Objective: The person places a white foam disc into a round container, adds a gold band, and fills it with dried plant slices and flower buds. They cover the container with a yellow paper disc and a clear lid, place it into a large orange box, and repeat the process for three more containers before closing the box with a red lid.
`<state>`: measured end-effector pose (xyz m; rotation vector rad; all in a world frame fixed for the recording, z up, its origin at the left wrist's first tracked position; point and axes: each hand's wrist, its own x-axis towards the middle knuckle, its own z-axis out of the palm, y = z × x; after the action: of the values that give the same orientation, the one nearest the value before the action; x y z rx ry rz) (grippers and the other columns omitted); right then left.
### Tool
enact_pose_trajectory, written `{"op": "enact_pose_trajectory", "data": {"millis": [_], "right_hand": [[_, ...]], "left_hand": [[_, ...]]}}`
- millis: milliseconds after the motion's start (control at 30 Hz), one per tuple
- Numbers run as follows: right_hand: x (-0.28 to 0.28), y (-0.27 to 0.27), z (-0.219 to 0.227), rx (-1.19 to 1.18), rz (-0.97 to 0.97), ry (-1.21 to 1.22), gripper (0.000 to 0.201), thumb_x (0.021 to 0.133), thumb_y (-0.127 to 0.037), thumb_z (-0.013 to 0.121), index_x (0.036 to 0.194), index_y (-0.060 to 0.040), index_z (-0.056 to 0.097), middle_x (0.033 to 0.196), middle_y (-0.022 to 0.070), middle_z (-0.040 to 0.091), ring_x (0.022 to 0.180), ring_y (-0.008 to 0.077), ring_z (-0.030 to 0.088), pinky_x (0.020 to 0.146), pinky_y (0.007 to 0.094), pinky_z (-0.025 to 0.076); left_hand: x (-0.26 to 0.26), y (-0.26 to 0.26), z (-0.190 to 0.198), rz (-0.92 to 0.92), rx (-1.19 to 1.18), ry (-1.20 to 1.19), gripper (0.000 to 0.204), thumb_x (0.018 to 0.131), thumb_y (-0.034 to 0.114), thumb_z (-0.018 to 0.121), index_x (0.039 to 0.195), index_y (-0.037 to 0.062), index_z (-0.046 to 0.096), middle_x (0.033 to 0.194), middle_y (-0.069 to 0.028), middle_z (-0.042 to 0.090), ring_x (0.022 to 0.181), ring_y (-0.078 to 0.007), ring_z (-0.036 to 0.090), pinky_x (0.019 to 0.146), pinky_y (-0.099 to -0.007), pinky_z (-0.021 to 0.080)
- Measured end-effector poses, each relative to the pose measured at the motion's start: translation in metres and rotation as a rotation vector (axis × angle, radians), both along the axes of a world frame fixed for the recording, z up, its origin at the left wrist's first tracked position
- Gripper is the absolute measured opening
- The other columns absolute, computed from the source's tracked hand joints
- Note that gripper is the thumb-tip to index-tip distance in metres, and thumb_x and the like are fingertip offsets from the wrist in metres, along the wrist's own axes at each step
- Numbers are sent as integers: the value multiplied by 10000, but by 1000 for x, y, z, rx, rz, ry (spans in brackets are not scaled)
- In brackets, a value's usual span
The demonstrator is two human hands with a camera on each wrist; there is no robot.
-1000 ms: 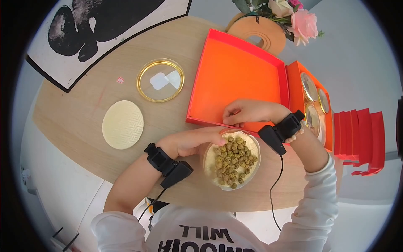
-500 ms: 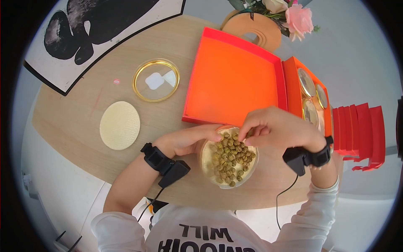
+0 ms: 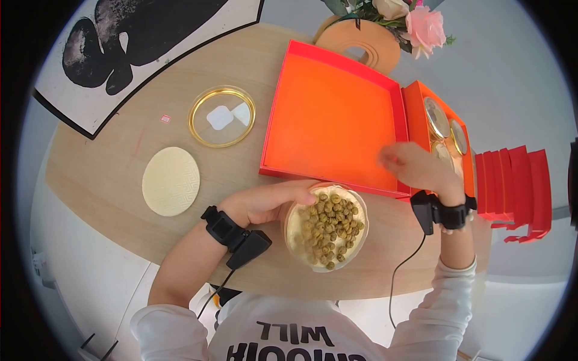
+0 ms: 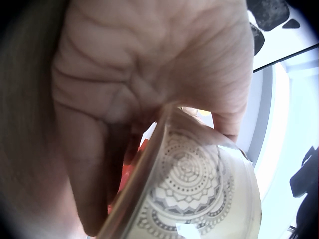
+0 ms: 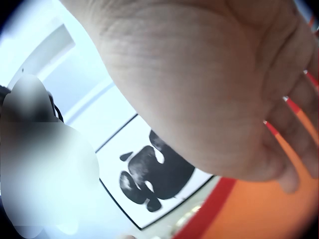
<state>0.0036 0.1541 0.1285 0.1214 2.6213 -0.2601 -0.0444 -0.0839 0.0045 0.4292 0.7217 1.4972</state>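
Observation:
A round clear plastic tub (image 3: 290, 243) stands near the table's front edge, filled partway with small olive-green curled balls (image 3: 332, 225) on a cream lining. My left hand (image 3: 274, 201) grips its left rim, thumb at the top edge and fingers down the outer wall. The left wrist view shows a dark lace-like pattern on the tub's side (image 4: 187, 172). Over the near right part of a shallow red box lid with orange inside (image 3: 331, 114) is my right hand (image 3: 418, 168), blurred. Its fingers (image 5: 306, 94) look loosely spread in the right wrist view, with orange between them.
A gold-rimmed clear lid (image 3: 221, 143) and a cream embossed disc (image 3: 171, 182) lie at left. Right of the red box lid stands an orange box (image 3: 415, 99) with several round gold-rimmed tins. Beyond are folded red pieces (image 3: 512, 192), a flower vase (image 3: 361, 45) and a black-and-white picture (image 3: 90, 117).
My right hand moved from beside the red box lid's near edge to the balls in the tub, then away up and right over the lid. The left hand keeps its hold on the tub.

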Motion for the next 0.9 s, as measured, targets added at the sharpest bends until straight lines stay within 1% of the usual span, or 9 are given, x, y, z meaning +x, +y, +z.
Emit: {"op": "enact_pose_trajectory", "data": {"millis": [100, 233, 300, 400, 500, 600, 733, 800, 900], "right_hand": [[-2, 5, -27, 93, 2, -226, 272, 851, -219, 445, 957, -3, 571, 897, 163, 595, 846, 284, 567, 709, 332, 442], [-12, -5, -52, -120, 157, -197, 321, 872, -270, 416, 955, -1, 569, 888, 170, 587, 829, 288, 562, 735, 336, 434], [-28, -14, -58, -220, 222, -191, 319, 877, -267, 413, 955, 2, 565, 870, 176, 583, 812, 291, 557, 740, 335, 430], [-49, -42, -54, -203, 375, -220, 325, 888, -266, 398, 963, 4, 561, 856, 168, 582, 791, 285, 551, 736, 342, 430], [-67, -57, -69, -293, 705, -99, 345, 882, -284, 366, 989, -16, 555, 957, 148, 584, 880, 268, 542, 800, 350, 409], [-77, -82, -72, -383, 539, -103, 284, 878, -235, 397, 953, -18, 564, 867, 139, 584, 798, 263, 550, 736, 331, 433], [-85, -91, -84, -376, 468, -125, 260, 840, -235, 456, 961, -37, 573, 872, 126, 591, 819, 231, 561, 740, 318, 441], [-84, -95, -76, -393, 439, -128, 267, 818, -239, 500, 977, -40, 576, 882, 121, 596, 837, 216, 565, 743, 316, 444], [-84, -96, -74, -403, 425, -30, 298, 795, -244, 548, 998, -28, 567, 903, 109, 598, 849, 210, 566, 746, 316, 447]], "left_hand": [[0, -1, -2, 1, -10, 17, 621, 801, 300, 533, 1319, 63, 284, 1256, -75, 432, 1111, -139, 460, 879, -280, 416], [0, -2, 5, 15, -52, -7, 732, 712, 307, 605, 1310, 25, 291, 1274, -93, 409, 1154, -173, 419, 942, -297, 356], [0, -1, 2, -25, -24, -21, 758, 698, 308, 620, 1312, 16, 283, 1281, -97, 400, 1158, -176, 414, 942, -300, 354], [1, -2, 1, -69, 0, -41, 796, 680, 309, 639, 1315, 4, 269, 1293, -104, 384, 1171, -183, 400, 953, -303, 340], [1, -2, 3, -76, 19, -51, 813, 673, 305, 646, 1317, -6, 257, 1304, -110, 367, 1189, -188, 376, 975, -308, 311], [2, -2, 2, -78, 21, -31, 811, 680, 294, 643, 1318, -14, 248, 1312, -115, 351, 1205, -190, 352, 993, -312, 283], [2, -5, 8, -88, 24, -22, 794, 695, 277, 633, 1318, -22, 241, 1316, -121, 340, 1212, -192, 340, 1001, -316, 268], [2, -4, 7, -75, 27, -14, 786, 701, 272, 629, 1318, -23, 241, 1314, -124, 341, 1212, -193, 341, 1001, -317, 268], [3, -5, 9, -71, 26, -1, 780, 705, 270, 621, 1318, -24, 239, 1311, -126, 344, 1212, -193, 340, 1000, -315, 269]]}}
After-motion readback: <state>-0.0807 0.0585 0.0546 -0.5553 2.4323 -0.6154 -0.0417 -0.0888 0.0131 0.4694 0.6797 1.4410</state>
